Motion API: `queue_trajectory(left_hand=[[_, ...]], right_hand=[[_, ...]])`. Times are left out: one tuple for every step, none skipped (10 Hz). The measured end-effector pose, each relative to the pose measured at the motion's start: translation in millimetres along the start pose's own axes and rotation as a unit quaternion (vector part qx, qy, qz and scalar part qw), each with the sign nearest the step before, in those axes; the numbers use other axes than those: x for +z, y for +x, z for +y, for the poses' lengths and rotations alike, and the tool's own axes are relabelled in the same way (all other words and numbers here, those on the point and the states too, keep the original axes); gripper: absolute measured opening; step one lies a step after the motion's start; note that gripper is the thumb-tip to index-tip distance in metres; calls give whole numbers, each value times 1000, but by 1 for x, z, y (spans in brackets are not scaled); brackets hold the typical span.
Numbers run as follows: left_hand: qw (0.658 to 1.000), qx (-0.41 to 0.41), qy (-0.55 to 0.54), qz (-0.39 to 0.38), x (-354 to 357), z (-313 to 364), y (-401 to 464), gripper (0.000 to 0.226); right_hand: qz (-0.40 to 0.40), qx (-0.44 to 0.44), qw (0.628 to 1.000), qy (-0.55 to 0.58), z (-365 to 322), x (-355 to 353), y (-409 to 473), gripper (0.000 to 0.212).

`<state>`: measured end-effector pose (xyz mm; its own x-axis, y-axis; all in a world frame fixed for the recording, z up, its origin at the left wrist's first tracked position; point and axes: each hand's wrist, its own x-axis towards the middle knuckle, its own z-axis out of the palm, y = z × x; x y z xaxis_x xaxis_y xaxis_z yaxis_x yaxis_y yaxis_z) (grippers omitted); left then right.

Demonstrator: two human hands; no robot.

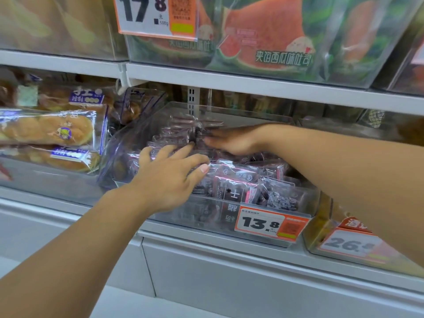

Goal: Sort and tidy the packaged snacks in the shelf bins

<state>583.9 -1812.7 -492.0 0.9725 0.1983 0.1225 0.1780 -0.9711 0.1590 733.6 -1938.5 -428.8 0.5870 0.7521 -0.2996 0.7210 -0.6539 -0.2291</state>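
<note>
Shelf [252, 81] of grey metal holds clear bins [206, 216], apparently plastic.

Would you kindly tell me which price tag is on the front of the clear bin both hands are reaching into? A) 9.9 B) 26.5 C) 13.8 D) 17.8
C: the left hand and right hand rest on the small dark packets in the clear bin, whose orange price tag reads 13.8.

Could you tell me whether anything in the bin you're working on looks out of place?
Yes: the purple packets lie jumbled at mixed angles in the clear bin, not in rows. Both hands, left and right, rest flat on them.
</note>
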Motion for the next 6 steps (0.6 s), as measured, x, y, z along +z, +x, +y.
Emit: queue_trajectory(left_hand=[[1000,-1,7,-2,-1,2,0,49],[999,-16,18,44,2,3,-2,58],[997,-39,43,50,2,6,-6,66],[999,-37,3,28,-12,22,-11,66],[990,68,-109,58,-26,52,-25,61],[957,166,-211,108,-35,92,-44,42]], right_hand=[[-21,21,998,-49,-8,12,3,60],[-17,15,1000,20,-12,6,-14,55],[40,41,998,40,-10,15,-45,65],[81,40,996,-15,-6,47,-82,70],[251,-13,968,-15,-2,65,-122,65],[376,-23,926,-6,12,52,-173,48]])
